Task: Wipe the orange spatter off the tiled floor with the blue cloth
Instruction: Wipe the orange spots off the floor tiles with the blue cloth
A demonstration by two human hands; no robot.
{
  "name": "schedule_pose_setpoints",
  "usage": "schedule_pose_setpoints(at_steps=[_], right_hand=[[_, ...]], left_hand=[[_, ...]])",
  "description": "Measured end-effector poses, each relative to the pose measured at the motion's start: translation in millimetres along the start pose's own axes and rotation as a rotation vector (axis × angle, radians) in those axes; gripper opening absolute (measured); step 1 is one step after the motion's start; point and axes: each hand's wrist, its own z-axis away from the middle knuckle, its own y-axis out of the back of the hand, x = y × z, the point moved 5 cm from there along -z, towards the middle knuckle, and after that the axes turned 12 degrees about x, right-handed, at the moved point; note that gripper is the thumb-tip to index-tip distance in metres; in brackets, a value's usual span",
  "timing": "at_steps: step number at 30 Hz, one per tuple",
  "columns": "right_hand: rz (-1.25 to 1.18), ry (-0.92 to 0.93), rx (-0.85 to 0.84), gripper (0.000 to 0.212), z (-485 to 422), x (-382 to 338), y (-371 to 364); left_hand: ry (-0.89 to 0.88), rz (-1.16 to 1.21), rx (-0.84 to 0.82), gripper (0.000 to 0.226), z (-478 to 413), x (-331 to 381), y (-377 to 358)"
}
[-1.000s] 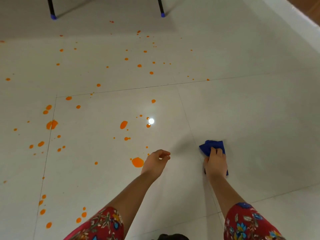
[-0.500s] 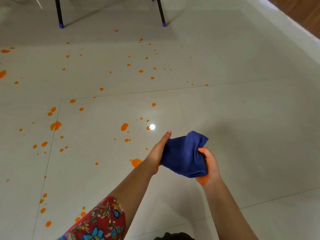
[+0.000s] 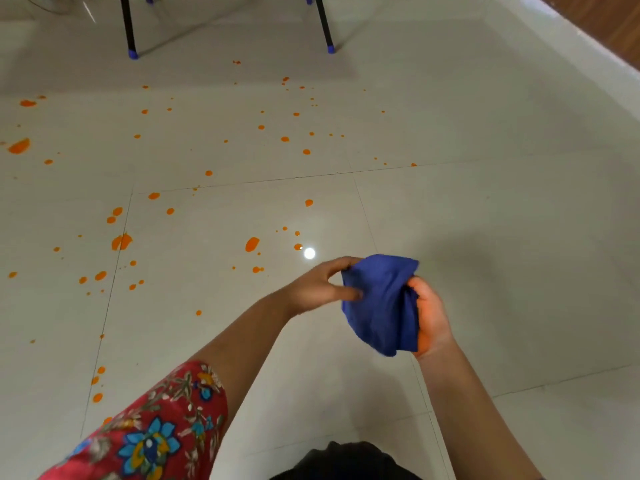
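Blue cloth lifted off floor, both hands gripping (spatter untouched)

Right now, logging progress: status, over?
Both hands, left hand and right hand, gripping blue cloth, off the floor. Orange spatter unwiped. Nothing blocking.

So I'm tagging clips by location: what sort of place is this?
Probably an indoor room at home: glossy tiled floor, tiled skirting under a wood-toned wall, and black furniture legs with blue caps.
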Motion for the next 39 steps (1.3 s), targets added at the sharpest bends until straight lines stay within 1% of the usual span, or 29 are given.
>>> schedule_pose_setpoints(at_steps=[1,2,3,4,5,6,7,8,10,11,12,13,15,17,19,21,23,24,25,26,27,29,30,32,33,34,36,37,39], right_hand=[[-0.098,0.007,-0.03,0.046,3,-1,1],[-0.159,-0.008,-0.069,0.056,4,2,3],[-0.166,-0.039,-0.104,0.065,7,8,4],[-0.116,-0.058,-0.127,0.069,11,16,4],[-0.002,-0.057,-0.127,0.064,15,26,3],[0.149,-0.023,-0.148,0.051,17,32,0],[0.3,0.046,-0.149,0.039,18,35,-4],[0.404,0.07,-0.127,0.034,20,40,-6],[0.498,0.072,-0.075,0.034,21,46,-5],[0.525,0.068,-0.069,0.035,23,47,-5],[0.545,0.065,-0.089,0.037,27,46,-5],[0.58,0.062,-0.123,0.039,29,50,-8],[0.647,0.062,-0.136,0.035,33,58,-16],[0.688,0.043,-0.108,0.033,31,69,-21],[0.705,-0.012,-0.158,0.037,36,82,-35],[0.71,-0.028,-0.22,0.043,41,95,-49],[0.697,0.049,-0.201,0.046,42,104,-60],[0.716,0.118,-0.163,0.044,42,106,-65],[0.781,0.212,-0.117,0.041,40,108,-68],[0.872,0.313,-0.115,0.038,40,110,-74],[0.978,0.412,-0.182,0.037,43,115,-82],[1.204,0.591,-0.456,0.049,56,135,-98],[1.359,0.641,-0.586,0.054,59,151,-100],[1.776,0.657,-0.864,0.054,46,184,-82],[1.993,0.62,-0.898,0.052,35,199,-69],[2.111,0.624,-0.836,0.052,23,208,-60],[2.077,0.809,-0.598,0.064,6,220,-63],[2.087,0.872,-0.5,0.069,-2,229,-68],[2.237,0.95,-0.45,0.076,-21,258,-69]], left_hand=[[-0.022,-0.06,0.029,0.023,-1,5,4],[-0.068,-0.158,0.082,0.014,-4,8,10],[-0.12,-0.264,0.128,0.019,-5,8,12],[-0.146,-0.356,0.152,0.024,-6,5,14],[-0.149,-0.406,0.17,0.025,-2,2,15],[-0.136,-0.419,0.17,0.023,1,1,17],[-0.091,-0.395,0.154,0.021,7,-3,20],[-0.009,-0.344,0.13,0.02,15,-12,24],[0.147,-0.248,0.048,0.022,32,-31,32],[0.224,-0.183,-0.01,0.03,43,-37,36],[0.269,-0.144,-0.067,0.039,50,-39,38],[0.293,-0.144,-0.095,0.043,60,-42,46],[0.29,-0.271,-0.123,0.04,76,-49,62],[0.292,-0.446,-0.127,0.038,89,-62,81],[0.279,-0.596,-0.098,0.034,97,-80,97],[0.257,-0.725,-0.047,0.041,107,-97,113],[0.238,-0.9,-0.05,0.052,116,-109,131],[0.237,-0.941,-0.068,0.05,122,-115,138],[0.239,-0.938,-0.082,0.047,130,-119,144],[0.251,-0.913,-0.09,0.043,141,-124,147],[0.258,-0.879,-0.076,0.04,153,-129,149],[0.267,-0.828,0.016,0.036,180,-142,150],[0.279,-0.8,0.081,0.035,195,-151,151],[0.301,-0.744,0.231,0.036,223,-170,149],[0.32,-0.718,0.311,0.038,237,-182,149],[0.339,-0.7,0.403,0.039,250,-194,149],[0.391,-0.685,0.591,0.043,275,-221,150],[0.434,-0.676,0.664,0.046,288,-236,150],[0.511,-0.661,0.746,0.054,311,-262,148]])
